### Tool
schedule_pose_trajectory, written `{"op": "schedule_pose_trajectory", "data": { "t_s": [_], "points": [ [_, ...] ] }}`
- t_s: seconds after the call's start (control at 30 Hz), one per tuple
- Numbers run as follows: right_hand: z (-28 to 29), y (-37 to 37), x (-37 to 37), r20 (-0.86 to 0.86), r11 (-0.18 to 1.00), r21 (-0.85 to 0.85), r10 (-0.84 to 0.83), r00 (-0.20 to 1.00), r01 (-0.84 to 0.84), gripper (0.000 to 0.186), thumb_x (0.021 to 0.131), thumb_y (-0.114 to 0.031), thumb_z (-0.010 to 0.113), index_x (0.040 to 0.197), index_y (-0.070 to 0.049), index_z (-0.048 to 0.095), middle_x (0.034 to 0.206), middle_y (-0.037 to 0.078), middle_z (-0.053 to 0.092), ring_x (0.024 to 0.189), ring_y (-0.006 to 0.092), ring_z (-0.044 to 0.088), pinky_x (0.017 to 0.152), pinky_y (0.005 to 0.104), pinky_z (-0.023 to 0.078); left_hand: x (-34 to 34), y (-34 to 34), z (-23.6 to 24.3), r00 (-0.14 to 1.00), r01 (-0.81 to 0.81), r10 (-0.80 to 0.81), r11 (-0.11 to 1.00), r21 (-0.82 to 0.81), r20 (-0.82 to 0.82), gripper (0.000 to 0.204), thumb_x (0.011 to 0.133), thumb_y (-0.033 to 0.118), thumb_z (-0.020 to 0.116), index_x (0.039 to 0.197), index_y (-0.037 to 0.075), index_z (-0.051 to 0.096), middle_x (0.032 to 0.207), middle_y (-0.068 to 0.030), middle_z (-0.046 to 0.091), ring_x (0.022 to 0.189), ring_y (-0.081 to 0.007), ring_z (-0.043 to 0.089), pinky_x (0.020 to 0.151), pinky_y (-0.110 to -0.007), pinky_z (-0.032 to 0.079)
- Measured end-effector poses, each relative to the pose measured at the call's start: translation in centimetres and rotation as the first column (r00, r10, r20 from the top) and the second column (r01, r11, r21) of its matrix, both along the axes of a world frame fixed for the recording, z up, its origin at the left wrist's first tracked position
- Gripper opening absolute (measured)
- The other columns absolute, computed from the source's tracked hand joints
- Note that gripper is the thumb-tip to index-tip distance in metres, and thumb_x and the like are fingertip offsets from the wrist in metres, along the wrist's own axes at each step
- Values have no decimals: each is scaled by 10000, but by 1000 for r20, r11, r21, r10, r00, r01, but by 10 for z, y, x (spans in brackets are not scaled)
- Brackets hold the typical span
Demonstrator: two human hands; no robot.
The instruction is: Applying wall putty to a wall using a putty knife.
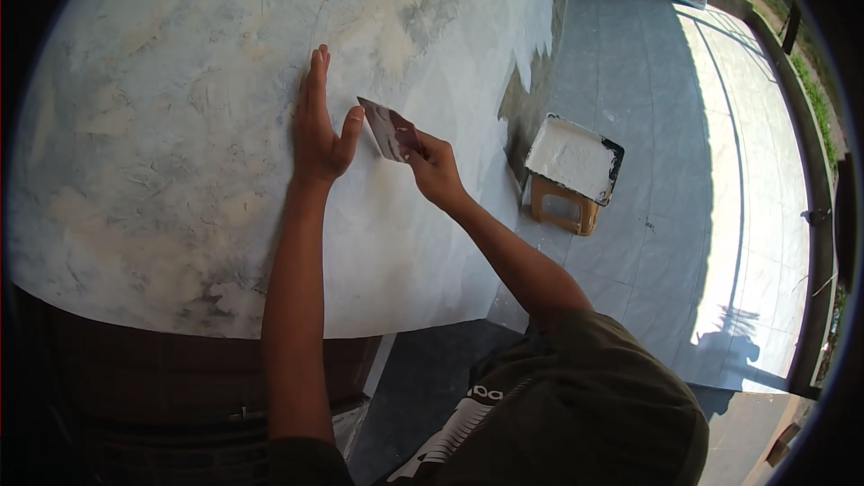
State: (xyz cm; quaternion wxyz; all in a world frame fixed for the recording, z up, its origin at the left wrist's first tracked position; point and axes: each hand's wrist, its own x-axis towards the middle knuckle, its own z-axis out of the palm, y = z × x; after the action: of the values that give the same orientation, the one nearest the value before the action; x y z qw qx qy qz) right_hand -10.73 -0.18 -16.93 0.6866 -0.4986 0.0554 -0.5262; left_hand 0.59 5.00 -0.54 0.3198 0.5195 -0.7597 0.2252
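In front of me spreads a wall [207, 126] with patchy white and grey plaster. My left hand [322, 130] is raised against it, fingers stretched out and thumb apart, holding nothing. Just right of the thumb, a flat putty knife [387, 130] with white smears on its blade tilts near the wall, its corner close to the thumb tip. My right hand [438, 171] grips the putty knife at its lower right end; the fingers behind it are partly hidden. Whether the blade touches the wall, I cannot tell.
To the right, a black-edged tray [574, 158] of white paste rests on a brown plastic stool [589, 216]. Pale floor tiles [648, 126] run to a low ledge [810, 306] at the far right. A dark brown door [180, 369] shows at the lower left.
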Motion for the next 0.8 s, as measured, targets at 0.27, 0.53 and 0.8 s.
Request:
{"op": "schedule_pose_trajectory", "data": {
  "t_s": [0.27, 0.53, 0.8],
  "points": [
    [80, -95, 34, -147, 864, -26, -501, 853, 503, 561, 823, 130, 439, 1370, 59, 537, 1212, 274, 649, 1178, 309, 639, 1011, 324, 461, -8, 2, -9, 999, -17, 17, 1000, 25, -38, 868, 971, 525, 486, 1538, -67, 199, 1543, -286, 353, 1438, -419, 357, 1170, -476, 303],
    [-15, 49, 10, -61, 866, -360, -393, 918, 347, 520, 917, 133, 453, 1406, -28, 527, 1374, 191, 588, 1304, 347, 540, 1067, 389, 467, -7, 7, -4, 997, 16, -17, 1000, -14, -73, 858, 972, 515, 476, 1537, -69, 202, 1534, -287, 367, 1433, -417, 366, 1165, -483, 308],
    [-40, 4, -6, -198, 912, 102, -373, 907, 397, 376, 933, 30, 516, 1296, 27, 615, 850, 29, 640, 781, 74, 531, 707, 244, 447, -4, 3, -6, 997, -21, 18, 999, 38, 81, 831, 977, 486, 494, 1536, -60, 212, 1535, -276, 371, 1419, -429, 377, 1160, -479, 317]
  ]
}}
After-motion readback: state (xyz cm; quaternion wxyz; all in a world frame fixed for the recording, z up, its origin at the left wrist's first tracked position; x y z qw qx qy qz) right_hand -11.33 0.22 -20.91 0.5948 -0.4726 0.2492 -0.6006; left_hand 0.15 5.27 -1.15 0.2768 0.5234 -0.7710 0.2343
